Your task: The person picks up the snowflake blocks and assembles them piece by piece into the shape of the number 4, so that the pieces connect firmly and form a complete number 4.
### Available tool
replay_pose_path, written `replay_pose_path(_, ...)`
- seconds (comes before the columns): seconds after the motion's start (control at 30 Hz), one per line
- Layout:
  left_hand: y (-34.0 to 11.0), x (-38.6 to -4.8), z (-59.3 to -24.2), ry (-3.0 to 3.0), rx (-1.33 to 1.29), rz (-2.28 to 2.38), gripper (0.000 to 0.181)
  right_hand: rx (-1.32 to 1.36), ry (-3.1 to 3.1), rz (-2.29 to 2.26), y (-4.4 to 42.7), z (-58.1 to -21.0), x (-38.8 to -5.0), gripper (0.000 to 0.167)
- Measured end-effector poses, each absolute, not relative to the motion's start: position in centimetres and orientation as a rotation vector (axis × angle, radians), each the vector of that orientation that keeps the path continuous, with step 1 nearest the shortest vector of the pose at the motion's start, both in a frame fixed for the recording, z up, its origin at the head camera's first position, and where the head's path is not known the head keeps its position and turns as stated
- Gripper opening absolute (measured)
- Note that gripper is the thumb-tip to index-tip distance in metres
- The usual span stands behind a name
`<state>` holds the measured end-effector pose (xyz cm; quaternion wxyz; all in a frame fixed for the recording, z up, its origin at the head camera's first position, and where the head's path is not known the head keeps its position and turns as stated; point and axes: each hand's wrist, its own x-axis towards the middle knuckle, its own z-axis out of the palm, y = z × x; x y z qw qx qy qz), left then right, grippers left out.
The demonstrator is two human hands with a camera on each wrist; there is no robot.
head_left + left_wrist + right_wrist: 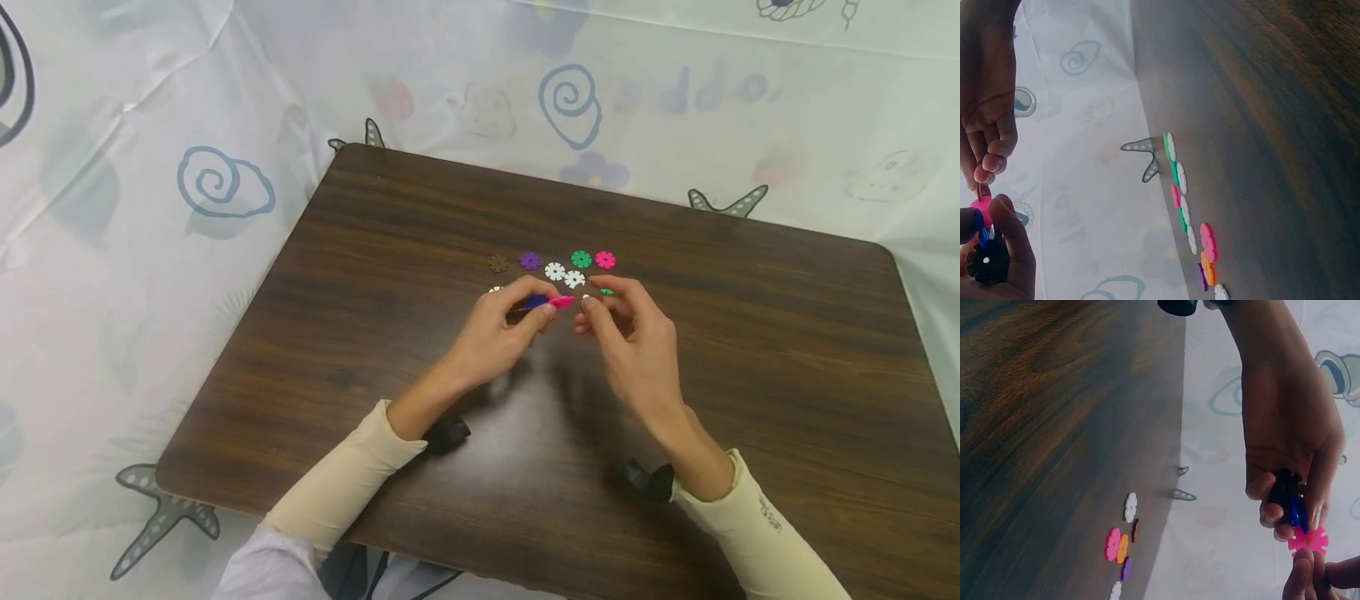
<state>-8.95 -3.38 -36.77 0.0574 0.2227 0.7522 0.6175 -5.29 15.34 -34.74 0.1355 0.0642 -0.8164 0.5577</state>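
Observation:
My left hand (491, 333) pinches a joined cluster of flat notched discs: a black disc (988, 261), a blue disc (1298, 512) and a pink disc (1316, 540) at the outer end. Facing it across a small gap in the head view, my right hand (637, 346) has thumb and fingertips drawn together around a small thin piece (984, 191). Fingers hide most of that piece, and its colour is unclear. Both hands are raised above the table. Beyond them lie a purple disc (530, 261), a green disc (581, 259) and a white disc (555, 272).
A brown disc (498, 264) and another pink disc (605, 260) flank that group on the dark wooden table (750, 358). An orange disc (1207, 269) shows in the wrist views. Behind the table hangs a patterned white cloth (450, 75).

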Motion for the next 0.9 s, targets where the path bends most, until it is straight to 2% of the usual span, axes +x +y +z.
replay_pose_path(0.9,-3.18,-8.82,-36.5,2.385,0.739,1.878,0.009,0.211,-2.287,1.68,14.55,-34.61,-4.98,0.025)
